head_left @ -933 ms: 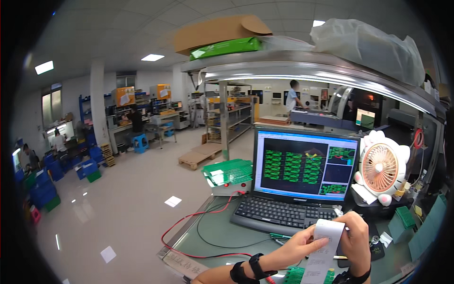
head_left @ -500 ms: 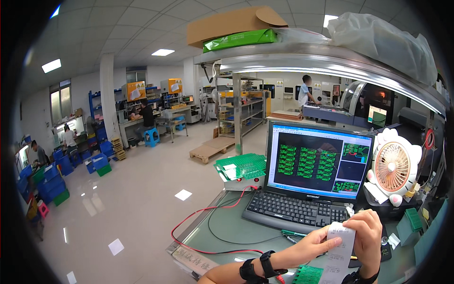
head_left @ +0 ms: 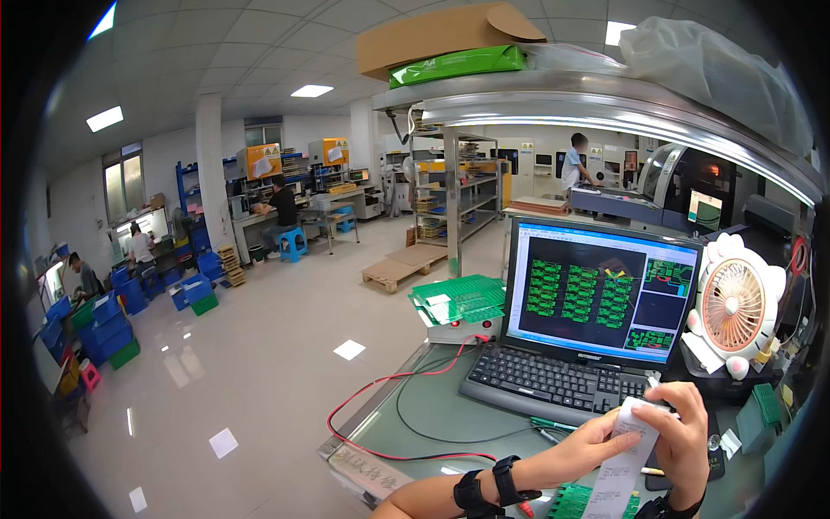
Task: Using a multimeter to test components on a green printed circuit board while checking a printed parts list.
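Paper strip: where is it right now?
Lower right in the head view, the paper strip is held by the left hand and right hand, below the black keyboard in the picture.

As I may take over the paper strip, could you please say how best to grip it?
I'd pinch the paper strip by its side edges below the left hand, coming from the near side: that hand and the right hand occupy its upper part, while the narrow lower length is uncovered.

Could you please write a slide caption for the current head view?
Left hand and right hand hold a long white printed paper strip near a black rectangular keyboard and lit black-framed monitor.
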Available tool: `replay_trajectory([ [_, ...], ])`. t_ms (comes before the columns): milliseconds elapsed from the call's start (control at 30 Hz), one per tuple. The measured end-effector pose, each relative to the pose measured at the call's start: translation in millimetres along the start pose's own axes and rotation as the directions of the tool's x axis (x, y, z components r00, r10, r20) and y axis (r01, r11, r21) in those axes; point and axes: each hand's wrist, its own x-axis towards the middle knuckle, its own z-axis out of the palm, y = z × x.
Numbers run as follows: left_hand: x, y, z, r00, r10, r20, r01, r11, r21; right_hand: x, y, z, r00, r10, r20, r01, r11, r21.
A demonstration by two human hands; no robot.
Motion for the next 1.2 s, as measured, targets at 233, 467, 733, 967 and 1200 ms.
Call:
replay_trajectory([
  [233,1.6,-11.4,3.9,1.000,0.015,-0.020,-0.016,1.000,-0.017,-12.3,5.6,11.4,0.912,0.411,0.009,-0.403,0.891,0.208],
  [467,2.3,-2.9,1.7,1.000,-0.006,0.017,0.006,0.999,0.037,-17.7,11.7,9.3,0.967,0.256,-0.014,-0.254,0.964,0.071],
  [733,3.5,-5.7,-0.4,0.999,0.033,0.014,-0.033,0.999,0.037,-19.1,18.6,18.0,0.968,0.245,-0.049,-0.241,0.968,0.072],
  [967,3.6,-5.2,-3.4,1.000,-0.010,0.006,0.010,1.000,0.030,-7.9,12.8,14.8,0.983,0.134,-0.129,-0.124,0.989,0.082],
  [1200,5.0,-5.9,-2.2,1.000,0.023,0.002,-0.023,1.000,0.021,-8.1,14.6,8.1,0.981,0.193,0.011,-0.191,0.959,0.209],
])
